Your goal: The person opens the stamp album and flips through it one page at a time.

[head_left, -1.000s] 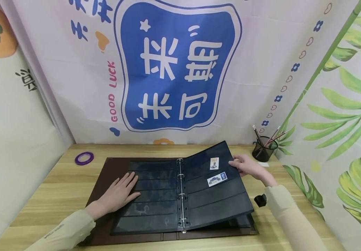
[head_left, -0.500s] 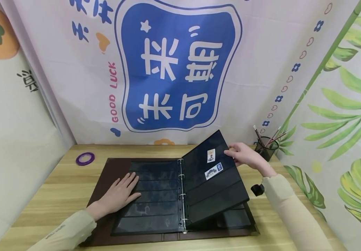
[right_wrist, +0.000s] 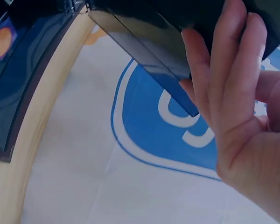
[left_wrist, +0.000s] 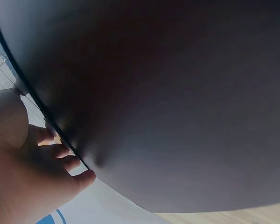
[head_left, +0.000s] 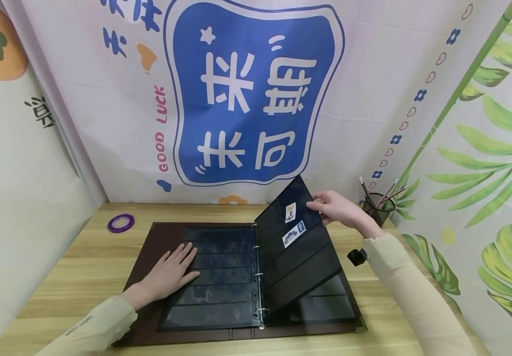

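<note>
A brown ring binder (head_left: 149, 247) lies spread on the wooden table, its metal rings (head_left: 258, 277) down the middle. My left hand (head_left: 167, 274) rests flat with spread fingers on the left black page (head_left: 216, 291). My right hand (head_left: 338, 210) pinches the outer edge of a raised black page (head_left: 302, 262) that tilts up from the rings. Two stamps are on it: an orange-and-white one (head_left: 290, 212) and a blue-and-white one (head_left: 293, 234). Beneath it part of another black page (head_left: 331, 304) shows. In the right wrist view my right hand (right_wrist: 242, 107) has its fingers against the lifted page.
A purple tape roll (head_left: 121, 223) lies at the table's back left. Behind my right hand, a black mesh cup (head_left: 378, 210) with pencils stands at the back right. A printed cloth (head_left: 256, 94) hangs behind the table.
My right hand has moved up and to the left, and the page it holds has risen more steeply, uncovering more of the page underneath. My left hand has stayed in place.
</note>
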A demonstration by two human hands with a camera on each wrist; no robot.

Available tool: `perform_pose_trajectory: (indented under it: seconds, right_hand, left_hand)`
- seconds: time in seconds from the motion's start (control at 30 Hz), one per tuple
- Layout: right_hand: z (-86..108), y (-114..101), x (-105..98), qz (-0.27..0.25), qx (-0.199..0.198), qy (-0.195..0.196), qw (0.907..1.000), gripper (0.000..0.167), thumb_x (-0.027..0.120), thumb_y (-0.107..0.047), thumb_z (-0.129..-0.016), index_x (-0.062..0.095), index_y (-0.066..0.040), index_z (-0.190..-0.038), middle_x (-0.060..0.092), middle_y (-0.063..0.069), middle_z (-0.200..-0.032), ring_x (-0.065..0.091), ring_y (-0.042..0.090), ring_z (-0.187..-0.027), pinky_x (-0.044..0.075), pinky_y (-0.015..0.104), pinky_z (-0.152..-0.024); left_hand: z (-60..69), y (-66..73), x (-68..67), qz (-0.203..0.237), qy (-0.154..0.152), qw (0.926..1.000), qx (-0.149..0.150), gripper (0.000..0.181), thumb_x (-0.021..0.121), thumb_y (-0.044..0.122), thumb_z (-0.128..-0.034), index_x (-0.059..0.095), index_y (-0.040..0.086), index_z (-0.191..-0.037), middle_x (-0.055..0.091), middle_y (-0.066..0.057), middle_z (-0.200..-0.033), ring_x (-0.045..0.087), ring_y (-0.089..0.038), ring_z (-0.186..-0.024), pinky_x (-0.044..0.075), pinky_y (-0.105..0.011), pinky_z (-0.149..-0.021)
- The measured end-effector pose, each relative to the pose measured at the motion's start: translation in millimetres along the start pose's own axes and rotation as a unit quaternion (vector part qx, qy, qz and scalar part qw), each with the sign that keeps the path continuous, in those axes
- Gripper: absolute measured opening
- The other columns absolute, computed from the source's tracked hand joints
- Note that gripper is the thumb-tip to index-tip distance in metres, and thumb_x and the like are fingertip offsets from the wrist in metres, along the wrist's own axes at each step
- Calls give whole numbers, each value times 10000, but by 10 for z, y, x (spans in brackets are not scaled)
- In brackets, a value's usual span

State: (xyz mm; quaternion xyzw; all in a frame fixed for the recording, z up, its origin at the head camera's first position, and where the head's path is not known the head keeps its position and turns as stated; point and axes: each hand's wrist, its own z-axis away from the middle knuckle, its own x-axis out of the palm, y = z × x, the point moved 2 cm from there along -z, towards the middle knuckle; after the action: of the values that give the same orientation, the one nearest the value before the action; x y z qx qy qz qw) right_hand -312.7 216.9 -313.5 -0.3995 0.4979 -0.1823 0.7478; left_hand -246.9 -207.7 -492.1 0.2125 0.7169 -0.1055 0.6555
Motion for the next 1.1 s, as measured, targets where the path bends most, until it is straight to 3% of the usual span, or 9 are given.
perform_pose_trajectory:
  seconds: [0.17, 0.27, 0.4, 0.47, 0.63, 0.7, 0.8, 0.97, 1.1]
  right_hand:
    - [-60, -28, 81, -198, 39, 13, 9998, 374, 462, -233, -1056, 512, 56, -1288, 625, -11, -841, 456, 59, -562, 432, 203, -530]
    - [-76, 18, 128, -424, 134, 39, 9990, 399, 443, -249, -1066, 495, 54, -1320, 534, -59, -713, 393, 58, -513, 385, 198, -502]
    - [-85, 93, 177, -818, 164, 209, 9963, 493, 422, -338, -1071, 455, 38, -1387, 449, -70, -697, 312, 56, -481, 340, 202, -486]
    - [-83, 128, 208, -1184, 50, 261, 9926, 507, 399, -381, -1072, 461, 41, -1346, 418, -76, -687, 295, 43, -483, 320, 196, -480]
    - [-13, 212, 337, -2059, -384, 218, 9776, 468, 336, -408, -1083, 482, 7, -1243, 587, -83, -784, 464, 4, -539, 407, 175, -507]
    - [38, 250, 393, -2184, -575, 184, 9740, 499, 337, -402, -1084, 468, 9, -1335, 658, -104, -939, 572, -2, -643, 489, 184, -582]
    - [107, 301, 464, -2281, -897, 127, 9694, 584, 364, -403, -1078, 360, 17, -1484, 671, -126, -1053, 608, -3, -706, 520, 189, -640]
    - [170, 357, 576, -2680, -1337, -199, 9539, 675, 378, -413, -1073, 216, 33, -1553, 574, -57, -1352, 634, -7, -1073, 548, 211, -882]
    - [187, 416, 662, -3140, -1757, -436, 9320, 677, 373, -372, -1081, 145, 34, -1572, 457, -99, -1471, 529, -43, -1254, 472, 175, -1014]
  left_hand:
    - [-4, -3, 14, 28, 9, 10000, -11, 690, 536, 492, -983, 444, 29, -1486, 401, -219, -1557, 365, -422, -1451, 327, -645, -1120]
    - [-9, 0, 8, 34, -13, 10000, 0, 691, 535, 492, -983, 442, 29, -1488, 398, -219, -1559, 362, -422, -1452, 326, -645, -1120]
    - [-5, 0, -3, 16, -16, 10000, 5, 687, 536, 487, -984, 444, 28, -1486, 399, -221, -1558, 365, -424, -1450, 329, -645, -1118]
    - [-1, 1, -9, 11, -8, 10000, 6, 686, 534, 488, -985, 444, 28, -1486, 400, -221, -1557, 367, -424, -1449, 330, -645, -1117]
    - [8, 4, -12, 39, -4, 10000, 38, 692, 536, 492, -983, 449, 19, -1480, 404, -228, -1552, 372, -432, -1443, 328, -650, -1114]
    - [6, 6, -15, 42, 23, 10000, 73, 690, 548, 486, -977, 462, 11, -1470, 413, -235, -1544, 379, -440, -1435, 327, -653, -1112]
    - [-17, 27, -61, 37, 74, 9999, 146, 679, 586, 462, -960, 492, -6, -1442, 442, -254, -1517, 391, -460, -1419, 332, -661, -1101]
    - [-142, 143, -212, 241, -73, 9995, 195, 707, 607, 442, -957, 450, -24, -1466, 412, -259, -1536, 356, -465, -1441, 313, -657, -1124]
    - [-381, 318, -354, 759, -220, 9965, 282, 752, 595, 436, -972, 368, -43, -1505, 343, -263, -1574, 308, -464, -1466, 296, -641, -1148]
